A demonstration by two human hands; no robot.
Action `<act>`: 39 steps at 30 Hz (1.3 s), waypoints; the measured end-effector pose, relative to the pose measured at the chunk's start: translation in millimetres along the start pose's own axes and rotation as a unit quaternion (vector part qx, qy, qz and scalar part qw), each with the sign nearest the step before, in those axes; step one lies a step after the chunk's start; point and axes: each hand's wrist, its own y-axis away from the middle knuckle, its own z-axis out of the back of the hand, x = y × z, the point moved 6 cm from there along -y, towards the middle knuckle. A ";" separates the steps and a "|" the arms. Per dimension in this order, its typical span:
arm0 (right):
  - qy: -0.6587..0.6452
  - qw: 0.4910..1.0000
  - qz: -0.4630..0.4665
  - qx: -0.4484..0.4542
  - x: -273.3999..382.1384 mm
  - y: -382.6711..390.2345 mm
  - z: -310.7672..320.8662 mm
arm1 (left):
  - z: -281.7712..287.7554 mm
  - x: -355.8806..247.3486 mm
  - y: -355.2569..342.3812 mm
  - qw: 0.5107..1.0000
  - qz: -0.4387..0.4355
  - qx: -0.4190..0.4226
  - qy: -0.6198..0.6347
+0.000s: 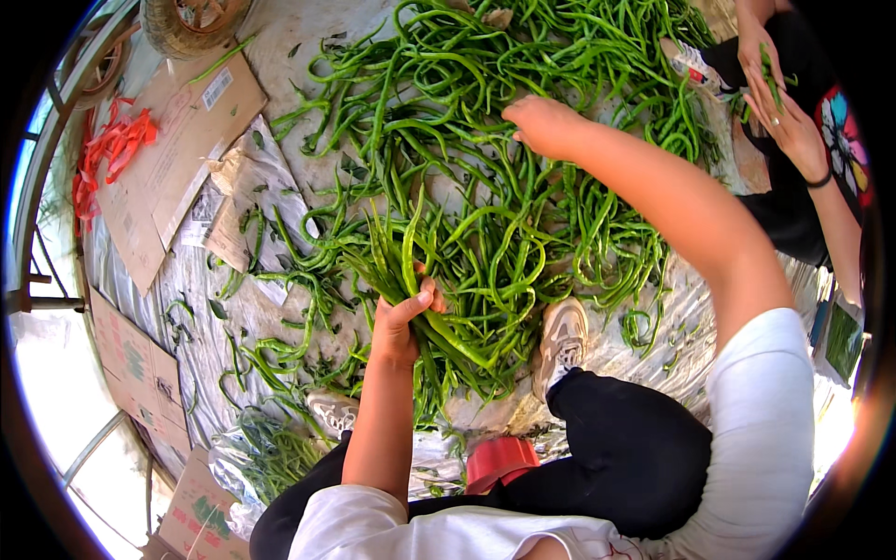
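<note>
A big heap of long green chili peppers (597, 70) spreads over the plastic sheet in front of me. My left hand (406, 313) is wrapped round a bunch of long green peppers (392, 257), held upright over the near part of the heap. My right arm stretches far forward, and my right hand (546, 126) is at the middle of the heap with its fingers bent down among the peppers. Its fingertips are partly hidden, so what they pinch, if anything, does not show.
At the right, another person's hands (789, 121) hold a few peppers. Flattened cardboard (140, 215) and red plastic strips (117, 149) lie at the left, below a wheel (191, 23). A clear bag of peppers (271, 457) sits near my left leg. Beneath me is a red stool (499, 462).
</note>
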 end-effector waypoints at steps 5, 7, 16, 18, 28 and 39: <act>0.022 0.976 -0.063 0.207 17.9 -24.2 -53.0 | 18.4 -9.1 -8.0 0.999 0.000 -0.040 -0.012; -0.060 0.953 -0.015 0.296 25.3 -11.9 -51.5 | 27.6 -14.8 -9.5 0.999 -0.005 -0.045 -0.013; -0.005 0.961 -0.119 -0.251 -2.5 -113.5 11.9 | 28.9 -17.5 -37.4 1.000 -0.012 -0.028 0.004; -0.013 0.972 -0.182 -0.147 13.5 -125.7 9.0 | 34.0 -25.8 -36.8 0.999 -0.018 -0.038 0.006; 0.033 0.942 0.094 0.321 88.7 28.6 -30.5 | 73.3 -64.9 -29.6 0.992 -0.093 -0.087 0.015; -0.181 0.954 -0.231 -0.059 13.5 -114.0 -29.4 | 50.1 -58.8 -32.3 0.993 -0.079 -0.082 0.000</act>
